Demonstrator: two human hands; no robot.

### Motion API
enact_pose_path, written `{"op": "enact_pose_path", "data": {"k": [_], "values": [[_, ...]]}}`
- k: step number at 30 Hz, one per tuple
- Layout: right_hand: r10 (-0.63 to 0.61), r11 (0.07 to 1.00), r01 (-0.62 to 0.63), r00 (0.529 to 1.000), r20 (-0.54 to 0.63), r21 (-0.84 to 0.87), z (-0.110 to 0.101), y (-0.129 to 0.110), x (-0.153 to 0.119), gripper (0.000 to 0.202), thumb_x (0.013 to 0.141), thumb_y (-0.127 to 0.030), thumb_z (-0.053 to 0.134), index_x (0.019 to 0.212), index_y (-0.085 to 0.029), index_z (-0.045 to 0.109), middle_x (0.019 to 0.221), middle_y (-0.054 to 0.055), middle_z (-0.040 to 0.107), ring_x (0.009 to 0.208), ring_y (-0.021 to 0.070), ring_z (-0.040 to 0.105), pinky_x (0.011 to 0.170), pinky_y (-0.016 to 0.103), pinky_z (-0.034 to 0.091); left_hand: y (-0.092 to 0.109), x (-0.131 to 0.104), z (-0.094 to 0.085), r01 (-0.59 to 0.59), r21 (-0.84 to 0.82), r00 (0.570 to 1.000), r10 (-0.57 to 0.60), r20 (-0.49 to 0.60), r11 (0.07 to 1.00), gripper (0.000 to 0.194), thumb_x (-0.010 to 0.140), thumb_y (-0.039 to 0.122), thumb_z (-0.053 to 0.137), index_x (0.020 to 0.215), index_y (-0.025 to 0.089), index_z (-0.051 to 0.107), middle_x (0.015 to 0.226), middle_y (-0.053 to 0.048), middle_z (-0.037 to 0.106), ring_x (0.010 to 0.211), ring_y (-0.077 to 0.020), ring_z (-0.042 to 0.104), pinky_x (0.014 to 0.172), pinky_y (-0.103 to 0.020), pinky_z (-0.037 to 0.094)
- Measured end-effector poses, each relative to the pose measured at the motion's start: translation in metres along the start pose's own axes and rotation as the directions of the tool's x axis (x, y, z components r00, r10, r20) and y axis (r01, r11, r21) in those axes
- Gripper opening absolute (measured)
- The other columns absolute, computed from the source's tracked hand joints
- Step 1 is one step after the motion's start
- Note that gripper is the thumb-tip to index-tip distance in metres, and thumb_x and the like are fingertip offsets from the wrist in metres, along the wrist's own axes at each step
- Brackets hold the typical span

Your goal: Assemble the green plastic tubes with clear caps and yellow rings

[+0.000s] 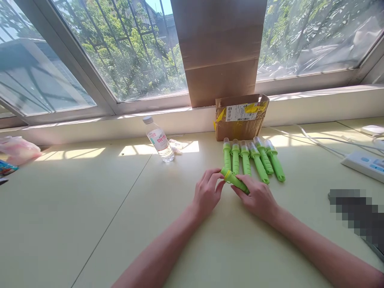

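Observation:
A green ribbed plastic handle (240, 185) lies slantwise between my hands, just above the table, with a yellowish ring near its upper left end. My right hand (259, 198) is closed around its lower part. At the collar end, the fingers of my left hand (207, 190) are bent and pinch the piece; my fingers partly hide the contact. Beyond my hands lie several similar green handles (246, 158) in a row, each with a clear cap at its far end.
Behind the row stands an open cardboard box (240, 126) with yellow tape. A water bottle (160, 142) and a small wrapper (176, 146) are to its left. On the right are a power strip (364, 163), cables and a blurred dark object (360, 216). A pink bag (19, 150) sits far left.

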State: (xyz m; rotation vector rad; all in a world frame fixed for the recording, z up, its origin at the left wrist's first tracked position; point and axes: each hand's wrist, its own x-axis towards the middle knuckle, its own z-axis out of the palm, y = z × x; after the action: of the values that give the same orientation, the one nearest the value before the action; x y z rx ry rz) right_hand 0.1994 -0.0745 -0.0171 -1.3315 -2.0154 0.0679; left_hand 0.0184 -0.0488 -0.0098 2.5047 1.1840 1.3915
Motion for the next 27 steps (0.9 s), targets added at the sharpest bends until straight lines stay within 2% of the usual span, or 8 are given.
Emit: {"op": "enact_pose_path", "data": {"k": [4, 9, 12, 14, 21, 24, 27], "values": [[0.007, 0.997, -0.002, 0.999, 0.053, -0.083, -0.0035, -0.0046, 0.0007, 0.027, 0.092, -0.035, 0.039, 0.096, -0.019, 0.060, 0.076, 0.003, 0.063, 0.066, 0.0139, 0.056, 0.055, 0.023, 0.032, 0.0008, 0.0004, 0.0002, -0.004, 0.002, 1.000, 0.004, -0.009, 1.000, 0.010, 0.083, 0.019, 0.056, 0.093, 0.020, 0.055, 0.102, -0.006, 0.061, 0.096, -0.0167, 0.059, 0.078, -0.030, 0.052], [0.061, 0.997, -0.056, 0.992, 0.111, -0.045, -0.0049, -0.0058, 0.0005, 0.033, 0.094, -0.034, 0.032, 0.096, -0.018, 0.060, 0.066, 0.001, 0.062, 0.054, 0.0129, 0.052, 0.051, 0.024, 0.029, 0.0007, 0.0003, 0.0004, -0.012, -0.003, 1.000, 0.012, -0.015, 1.000, 0.011, 0.082, 0.021, 0.058, 0.093, 0.020, 0.054, 0.102, -0.005, 0.061, 0.096, -0.0161, 0.059, 0.078, -0.029, 0.051], [0.075, 0.997, -0.075, 0.993, 0.093, 0.002, -0.0025, -0.0030, -0.0005, 0.034, 0.091, -0.040, 0.039, 0.111, -0.017, 0.054, 0.063, -0.001, 0.061, 0.049, 0.0132, 0.051, 0.048, 0.023, 0.030, 0.0010, 0.0005, 0.0001, -0.015, -0.010, 1.000, 0.014, -0.018, 1.000, 0.011, 0.082, 0.022, 0.058, 0.092, 0.020, 0.054, 0.102, -0.006, 0.061, 0.095, -0.0164, 0.059, 0.078, -0.029, 0.051], [0.073, 0.997, -0.076, 0.995, 0.074, 0.026, -0.0003, -0.0005, -0.0014, 0.038, 0.086, -0.043, 0.048, 0.114, -0.016, 0.050, 0.066, 0.000, 0.062, 0.049, 0.0134, 0.052, 0.048, 0.023, 0.033, 0.0012, 0.0007, -0.0002, -0.014, -0.004, 1.000, 0.014, -0.019, 1.000, 0.009, 0.083, 0.023, 0.057, 0.091, 0.020, 0.055, 0.101, -0.006, 0.061, 0.094, -0.0163, 0.060, 0.077, -0.029, 0.051], [-0.018, 0.999, 0.018, 1.000, 0.001, 0.051, 0.0006, -0.0005, -0.0029, 0.022, 0.087, -0.034, 0.046, 0.101, -0.019, 0.056, 0.075, 0.002, 0.064, 0.059, 0.0130, 0.056, 0.054, 0.022, 0.036, 0.0031, 0.0015, -0.0016, -0.014, 0.014, 1.000, 0.014, -0.011, 1.000, 0.008, 0.083, 0.025, 0.057, 0.089, 0.020, 0.054, 0.101, -0.006, 0.061, 0.094, -0.0169, 0.060, 0.075, -0.028, 0.051], [-0.087, 0.996, 0.087, 0.996, 0.032, -0.008, -0.0011, -0.0045, -0.0023, 0.024, 0.091, -0.033, 0.040, 0.096, -0.017, 0.058, 0.073, 0.004, 0.062, 0.063, 0.0140, 0.055, 0.055, 0.023, 0.034, 0.0050, 0.0017, -0.0024, -0.034, 0.024, 0.999, 0.035, -0.026, 0.999, 0.009, 0.083, 0.026, 0.056, 0.088, 0.020, 0.053, 0.100, -0.007, 0.061, 0.093, -0.0168, 0.060, 0.073, -0.027, 0.051], [-0.100, 0.993, 0.102, 0.994, 0.047, -0.053, -0.0012, -0.0067, -0.0019, 0.027, 0.093, -0.032, 0.036, 0.098, -0.015, 0.057, 0.074, 0.005, 0.062, 0.065, 0.0144, 0.055, 0.056, 0.024, 0.032, 0.0056, 0.0015, -0.0022, -0.031, 0.033, 0.999, 0.032, -0.039, 0.999, 0.010, 0.083, 0.027, 0.056, 0.089, 0.020, 0.052, 0.100, -0.008, 0.061, 0.092, -0.0173, 0.059, 0.071, -0.027, 0.051]]}}
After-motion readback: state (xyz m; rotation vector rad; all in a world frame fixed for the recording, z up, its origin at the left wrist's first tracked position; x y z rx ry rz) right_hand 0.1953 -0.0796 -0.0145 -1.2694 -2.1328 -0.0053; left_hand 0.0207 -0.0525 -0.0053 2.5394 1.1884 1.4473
